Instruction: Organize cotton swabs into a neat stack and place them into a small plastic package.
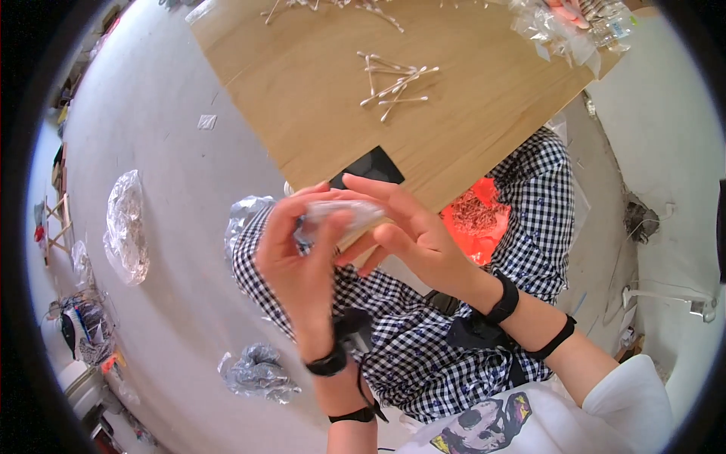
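In front of my lap I hold up a small see-through plastic packet (344,212) with pale contents, which blur and fingers partly hide. My left hand (293,250) is wrapped round its left end, thumb in front and fingers behind. At the right end, the curved fingers and thumb of my right hand (416,234) close round it. Just beyond the hands, a black flat object (370,168) lies at the near edge of the wooden table (302,98). Farther off on the tabletop lies a loose pile of several cotton swabs (393,79).
More swabs (340,9) lie at the table's far edge, with plastic wrapping (544,30) at the far right corner. An orange-red bag (476,219) with brown shredded contents sits by my right leg. Crumpled plastic bags (127,227) lie on the grey floor to the left.
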Motion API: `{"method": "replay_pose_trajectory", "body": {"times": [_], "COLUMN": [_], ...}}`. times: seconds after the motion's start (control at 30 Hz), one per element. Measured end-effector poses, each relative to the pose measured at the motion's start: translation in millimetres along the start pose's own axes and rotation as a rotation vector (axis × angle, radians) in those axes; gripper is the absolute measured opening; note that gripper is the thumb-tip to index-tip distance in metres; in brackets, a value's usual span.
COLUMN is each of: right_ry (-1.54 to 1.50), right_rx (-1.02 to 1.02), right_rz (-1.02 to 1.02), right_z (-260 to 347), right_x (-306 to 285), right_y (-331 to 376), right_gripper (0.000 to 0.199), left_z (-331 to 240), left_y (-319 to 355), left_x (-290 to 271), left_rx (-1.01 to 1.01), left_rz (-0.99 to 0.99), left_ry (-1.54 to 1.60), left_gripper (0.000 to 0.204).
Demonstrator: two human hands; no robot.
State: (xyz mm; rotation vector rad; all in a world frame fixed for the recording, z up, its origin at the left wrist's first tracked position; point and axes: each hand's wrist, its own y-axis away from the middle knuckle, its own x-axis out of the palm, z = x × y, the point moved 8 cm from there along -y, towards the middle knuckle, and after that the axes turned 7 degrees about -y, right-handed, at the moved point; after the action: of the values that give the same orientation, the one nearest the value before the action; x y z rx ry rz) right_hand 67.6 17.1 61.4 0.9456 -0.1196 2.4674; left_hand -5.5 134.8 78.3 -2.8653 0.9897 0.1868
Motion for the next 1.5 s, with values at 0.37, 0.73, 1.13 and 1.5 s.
{"method": "replay_pose_trajectory", "body": {"times": [0.37,0.73,1.13,1.5], "right_ry": [0.25,0.292,0.274,0.239], "right_rx": [0.165,0.258,0.266,0.275], "right_rz": [-0.035,-0.131,-0.118,-0.1], "right_z": [23,17,19,17], "right_x": [-59,-77,-74,-72], "right_y": [-24,-32,-35,-33], "right_gripper": [0.044,0.042,0.037,0.076], "left_z": [51,50,65,48], "left_y": [-1,-3,-4,-8], "left_x": [62,64,65,53], "left_rx": [-0.091,-0.151,-0.202,0.044], "left_rz": [0.17,0.153,0.184,0.17], "left_ry": [0.304,0.314,0.401,0.214], "left_gripper": [0.019,0.015,0.024,0.018]}}
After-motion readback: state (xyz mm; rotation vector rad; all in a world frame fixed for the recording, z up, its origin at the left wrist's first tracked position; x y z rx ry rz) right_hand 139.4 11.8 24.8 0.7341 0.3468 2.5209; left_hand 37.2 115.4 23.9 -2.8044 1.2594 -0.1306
